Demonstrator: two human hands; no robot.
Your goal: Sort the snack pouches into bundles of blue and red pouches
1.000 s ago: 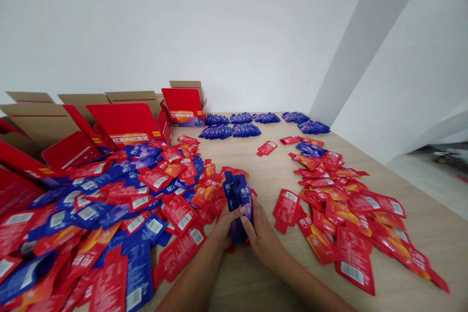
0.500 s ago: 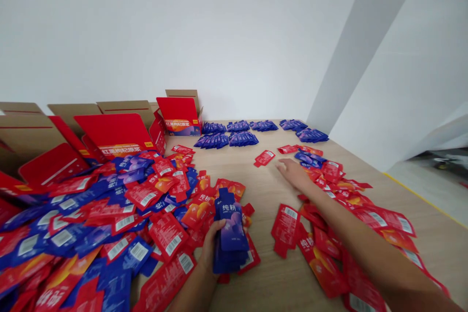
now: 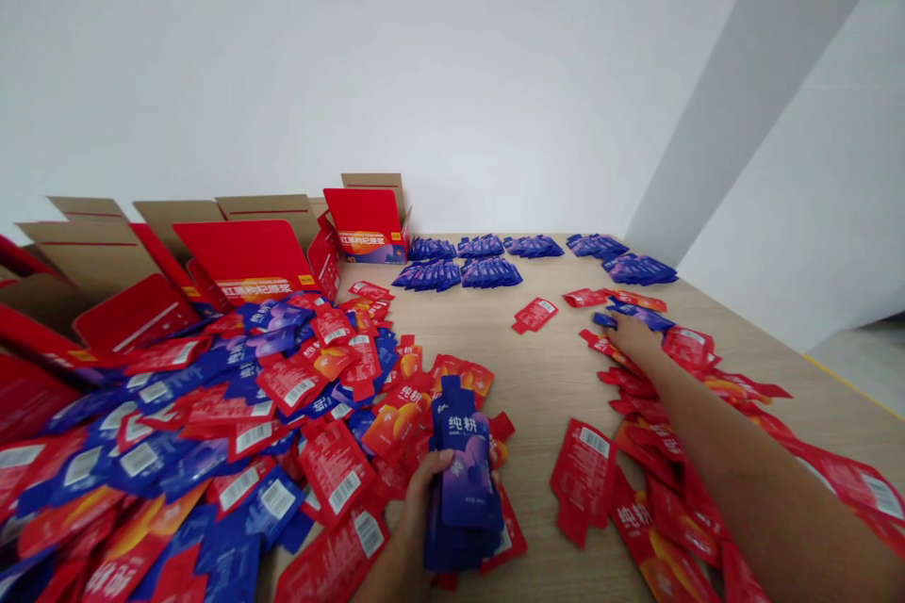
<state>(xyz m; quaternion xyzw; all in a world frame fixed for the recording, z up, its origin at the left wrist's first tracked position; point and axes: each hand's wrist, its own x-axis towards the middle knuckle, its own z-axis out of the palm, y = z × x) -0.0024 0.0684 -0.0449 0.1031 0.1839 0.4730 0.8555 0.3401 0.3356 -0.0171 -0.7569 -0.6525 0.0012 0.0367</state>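
My left hand (image 3: 419, 513) grips a stack of blue pouches (image 3: 470, 462), thumb on the front one. The stack is held upright just above the table, with a few red pouches behind and below it. On the right, my right hand (image 3: 636, 341) reaches down to a blue pouch (image 3: 606, 319) at the top of the right-hand heap. Its fingertips are closed at that pouch, partly hidden by the hand. Another blue pouch (image 3: 642, 316) lies just behind the knuckles. Red pouches (image 3: 647, 452) lie below the right forearm.
A big mixed heap of red and blue pouches (image 3: 212, 415) spreads over the left side. Open red cartons (image 3: 247, 254) stand behind it. Several fanned blue pouch bundles (image 3: 491, 272) lie at the back of the wooden table (image 3: 467, 320). One single red pouch (image 3: 535, 314) lies mid-table.
My right hand has moved right, from near the single red pouch to the blue pouches on the right heap. My left hand still holds its stack. The view has shifted slightly.
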